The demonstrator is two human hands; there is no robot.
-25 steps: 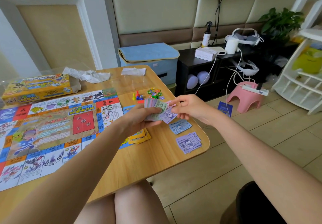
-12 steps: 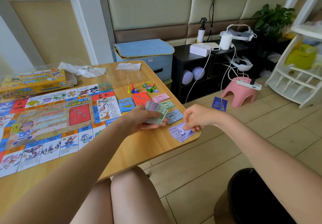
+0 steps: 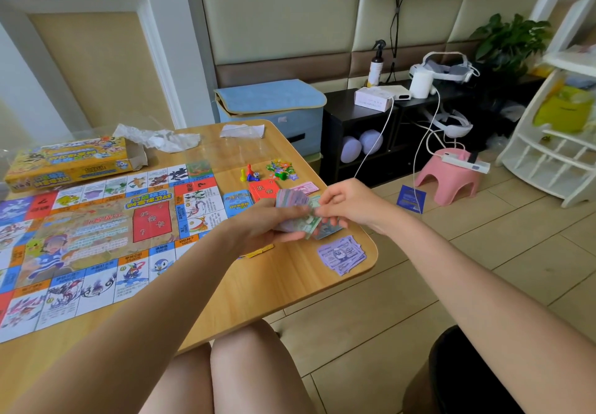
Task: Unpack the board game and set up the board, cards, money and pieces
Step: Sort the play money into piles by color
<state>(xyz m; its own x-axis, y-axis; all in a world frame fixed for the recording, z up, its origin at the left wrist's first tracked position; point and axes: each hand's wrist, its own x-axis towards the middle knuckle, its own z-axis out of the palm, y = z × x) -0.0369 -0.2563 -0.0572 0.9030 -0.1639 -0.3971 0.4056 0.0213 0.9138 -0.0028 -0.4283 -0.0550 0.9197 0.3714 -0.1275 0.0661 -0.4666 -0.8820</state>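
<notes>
my left hand (image 3: 274,223) grips the mixed wad of play money (image 3: 295,212) over the right edge of the worktop (image 3: 258,284), so my right hand (image 3: 346,202) can pinch off one note to sort. a purple pile (image 3: 342,254) lies near the corner; the board (image 3: 96,236) lies open to the left, cards (image 3: 266,189) and pieces (image 3: 267,171) farther back

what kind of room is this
Probably a living or play room at home: a small wooden table with a board game, a fabric storage box, a pink stool and a potted plant.
</notes>
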